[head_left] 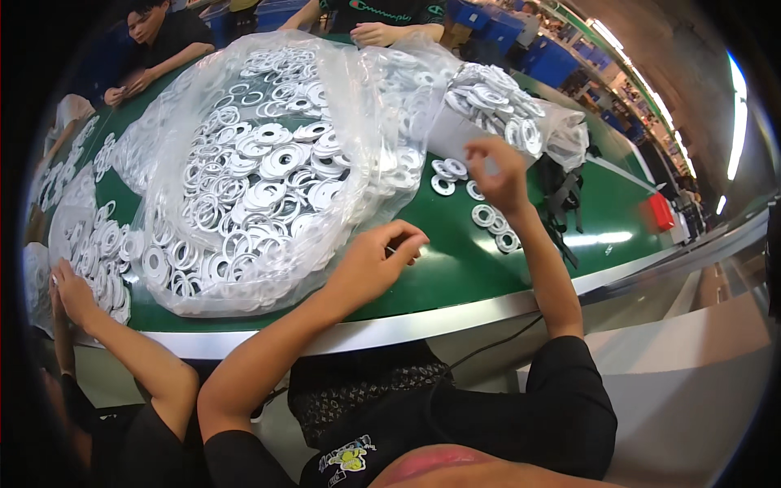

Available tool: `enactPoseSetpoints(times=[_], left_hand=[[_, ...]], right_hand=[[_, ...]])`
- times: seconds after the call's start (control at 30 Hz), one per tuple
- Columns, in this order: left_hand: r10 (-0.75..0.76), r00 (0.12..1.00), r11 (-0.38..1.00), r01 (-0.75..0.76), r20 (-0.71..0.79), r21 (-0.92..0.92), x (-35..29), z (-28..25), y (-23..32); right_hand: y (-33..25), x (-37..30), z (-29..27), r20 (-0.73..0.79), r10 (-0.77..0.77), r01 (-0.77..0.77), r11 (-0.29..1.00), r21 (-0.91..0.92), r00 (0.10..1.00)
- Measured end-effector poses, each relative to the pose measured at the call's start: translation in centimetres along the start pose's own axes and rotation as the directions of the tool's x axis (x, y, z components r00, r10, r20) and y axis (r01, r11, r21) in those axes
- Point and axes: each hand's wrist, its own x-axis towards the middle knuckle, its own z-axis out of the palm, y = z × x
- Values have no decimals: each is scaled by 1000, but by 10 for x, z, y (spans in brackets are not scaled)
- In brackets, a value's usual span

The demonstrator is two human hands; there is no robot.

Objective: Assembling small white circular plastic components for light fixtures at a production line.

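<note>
My left hand (381, 259) is over the green table near its front edge, fingers curled and thumb tip close to the index finger; whatever lies inside the curl is hidden. My right hand (498, 172) is raised beside a white box heaped with flat white rings (492, 98). Its fingers are bent, with a gap between them and the thumb, and I see nothing in it. Below and beside it lie a few loose white rings (443, 185) and a small group of rings (496, 228). A large clear plastic bag (342, 98) full of white rings and discs (272, 175) lies spread left of my hands.
Black straps (564, 195) lie right of my right hand, and a red object (661, 211) sits at the table's right end. A metal rim (390, 325) edges the green table (439, 281). A co-worker's hand (75, 294) touches rings at the left; other people sit across.
</note>
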Motion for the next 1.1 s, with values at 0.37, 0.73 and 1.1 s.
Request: enactPoseSetpoints(times=[0.37, 0.73, 1.1], left_hand=[[119, 971, 982, -145, -205, -121, -6, -26, 55], [301, 931, 184, 154, -205, 971, 31, -149, -10], [466, 850, 328, 92, -246, 940, 28, -139, 3]], right_hand=[[22, -43, 52, 270, -77, 115, 985, -130, 960], [-7, -47, 44, 208, 173, -203, 969, 137, 963], [4, -39, 36, 70, 302, -308, 897, 316, 951]])
